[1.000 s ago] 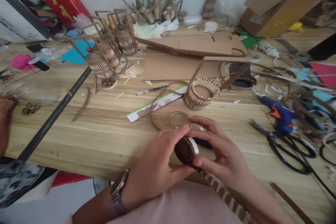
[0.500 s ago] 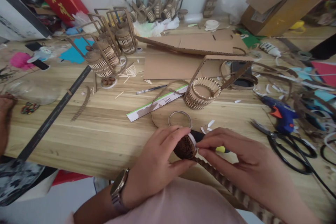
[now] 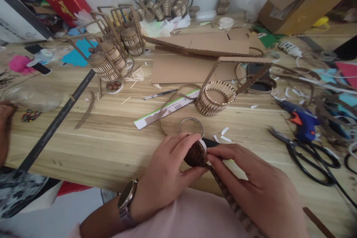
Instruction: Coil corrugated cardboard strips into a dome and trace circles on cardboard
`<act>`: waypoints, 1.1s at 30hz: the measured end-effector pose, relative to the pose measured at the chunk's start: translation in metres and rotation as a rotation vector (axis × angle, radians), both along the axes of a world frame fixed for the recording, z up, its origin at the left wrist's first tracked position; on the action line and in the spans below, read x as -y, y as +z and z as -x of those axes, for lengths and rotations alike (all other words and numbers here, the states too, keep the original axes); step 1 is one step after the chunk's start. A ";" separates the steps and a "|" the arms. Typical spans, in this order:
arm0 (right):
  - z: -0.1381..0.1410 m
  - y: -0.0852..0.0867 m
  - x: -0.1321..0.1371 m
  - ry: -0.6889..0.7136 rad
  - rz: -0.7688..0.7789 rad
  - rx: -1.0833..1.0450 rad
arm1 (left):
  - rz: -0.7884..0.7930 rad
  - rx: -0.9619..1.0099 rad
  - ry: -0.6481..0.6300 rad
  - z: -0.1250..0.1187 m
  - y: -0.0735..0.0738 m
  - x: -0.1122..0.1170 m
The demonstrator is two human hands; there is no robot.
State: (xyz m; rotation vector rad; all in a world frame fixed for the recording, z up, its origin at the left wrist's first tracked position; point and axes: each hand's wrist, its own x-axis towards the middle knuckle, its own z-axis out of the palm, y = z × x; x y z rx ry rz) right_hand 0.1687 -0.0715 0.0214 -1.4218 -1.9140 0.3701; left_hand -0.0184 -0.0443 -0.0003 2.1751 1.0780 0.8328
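My left hand [image 3: 170, 163] grips a small coil of brown corrugated cardboard [image 3: 195, 155], its spiral end facing up and a white band showing at its far edge. From the coil a loose corrugated strip [image 3: 232, 199] trails down to the right, passing beneath my right hand [image 3: 248, 178]. Thumb and forefinger of that hand pinch at the coil's right edge, where the white band ends; exactly what lies between the fingertips is hidden. Just beyond the coil lies a metal ring [image 3: 191, 121]. Farther off stands a small basket of wooden sticks and cardboard [image 3: 213, 98] with a tall handle.
Black-handled scissors [image 3: 309, 160] and a blue glue gun [image 3: 302, 121] lie to the right. Cardboard sheets [image 3: 178, 70], a pen [image 3: 160, 94] and a torn white strip [image 3: 164, 111] lie ahead. Finished baskets [image 3: 103, 67] stand at the left back. Another person's hand [image 3: 5, 126] shows at the left edge.
My right hand has shifted slightly left and closer against the coil, and the trailing strip hangs more steeply. The left hand keeps its hold.
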 end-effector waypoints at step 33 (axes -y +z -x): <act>0.007 -0.006 -0.003 0.006 -0.115 0.193 | 0.053 0.004 -0.005 -0.001 0.001 0.002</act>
